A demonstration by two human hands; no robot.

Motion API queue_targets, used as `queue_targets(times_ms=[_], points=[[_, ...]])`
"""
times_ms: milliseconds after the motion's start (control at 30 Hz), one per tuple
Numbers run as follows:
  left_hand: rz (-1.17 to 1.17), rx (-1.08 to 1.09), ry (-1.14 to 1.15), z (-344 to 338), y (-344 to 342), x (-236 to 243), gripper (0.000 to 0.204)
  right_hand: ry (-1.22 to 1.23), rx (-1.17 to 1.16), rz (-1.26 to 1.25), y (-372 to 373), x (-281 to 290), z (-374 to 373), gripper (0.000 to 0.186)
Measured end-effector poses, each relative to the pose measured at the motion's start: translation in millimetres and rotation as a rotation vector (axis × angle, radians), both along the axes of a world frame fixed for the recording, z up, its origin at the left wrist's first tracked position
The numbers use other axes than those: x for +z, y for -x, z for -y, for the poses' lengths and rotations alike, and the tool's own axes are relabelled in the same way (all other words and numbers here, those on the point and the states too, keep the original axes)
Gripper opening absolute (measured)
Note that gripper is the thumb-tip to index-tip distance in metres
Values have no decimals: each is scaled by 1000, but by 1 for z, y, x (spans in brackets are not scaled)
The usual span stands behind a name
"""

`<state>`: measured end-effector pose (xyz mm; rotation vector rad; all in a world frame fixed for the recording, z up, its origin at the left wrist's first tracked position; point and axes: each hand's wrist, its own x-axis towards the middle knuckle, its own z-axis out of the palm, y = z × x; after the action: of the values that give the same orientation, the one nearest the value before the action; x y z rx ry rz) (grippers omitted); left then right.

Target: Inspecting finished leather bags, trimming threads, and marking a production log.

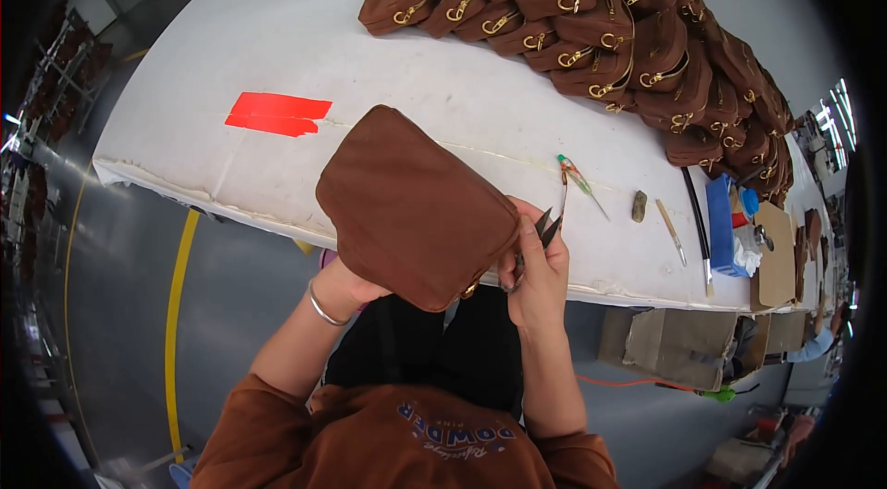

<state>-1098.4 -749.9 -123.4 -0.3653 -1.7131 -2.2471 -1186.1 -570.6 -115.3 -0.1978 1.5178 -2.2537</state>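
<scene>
A brown zip pouch (420, 207) is held up over the table's front edge, its broad flat side facing me. My left hand (356, 286) supports it from below at the near left, fingers hidden beneath the pouch. At the pouch's right corner, my right hand (536, 272) pinches the edge between thumb and fingers. That same hand also carries a pair of small dark thread snips (549, 229), whose pointed blades stick up past the fingers. A bit of gold hardware (470, 289) shows at the pouch's lower right edge.
Many similar brown pouches with gold zips (601, 27) are piled at the back right of the white table (185, 55). Red tape (277, 113) lies left. To the right are a green-tipped awl (582, 182), a small stone-like block (639, 205), a brush (698, 230) and a blue box (725, 230).
</scene>
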Motion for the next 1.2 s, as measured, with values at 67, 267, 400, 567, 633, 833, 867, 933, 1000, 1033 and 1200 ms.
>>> queue_targets(times_ms=[67, 267, 400, 567, 633, 833, 867, 933, 1000, 1033, 1200], points=[[-26, 124, 162, 6, -2, -16, 53, 33, 0, 27, -3, 0, 7, 28], [-50, 470, 733, -2, 0, -62, 52, -3, 4, 50, -12, -12, 15, 31], [26, 340, 410, -3, 1, -73, 54, -25, -22, 30, -7, -15, 19, 32], [-78, 496, 828, -3, 2, -69, 51, -289, -179, -417, -8, -28, 27, 36], [-64, 508, 826, -1, 1, -68, 51, -318, -145, -406, -8, -23, 28, 37], [-95, 448, 706, -1, 3, -63, 50, -408, -101, -438, -5, -22, 28, 37], [-68, 379, 575, 1, 0, -69, 49, -422, -97, -436, -6, -22, 29, 37], [-40, 309, 441, 2, -2, -71, 48, -409, -112, -456, -6, -30, 32, 33], [39, 147, 74, 0, -3, -69, 46, -393, -130, -477, -6, -32, 34, 29], [38, 149, 74, 0, -4, -69, 46, -405, -128, -495, -5, -31, 35, 29], [100, 402, 625, -4, -7, -72, 53, -521, -38, -512, 2, -15, 28, 28]])
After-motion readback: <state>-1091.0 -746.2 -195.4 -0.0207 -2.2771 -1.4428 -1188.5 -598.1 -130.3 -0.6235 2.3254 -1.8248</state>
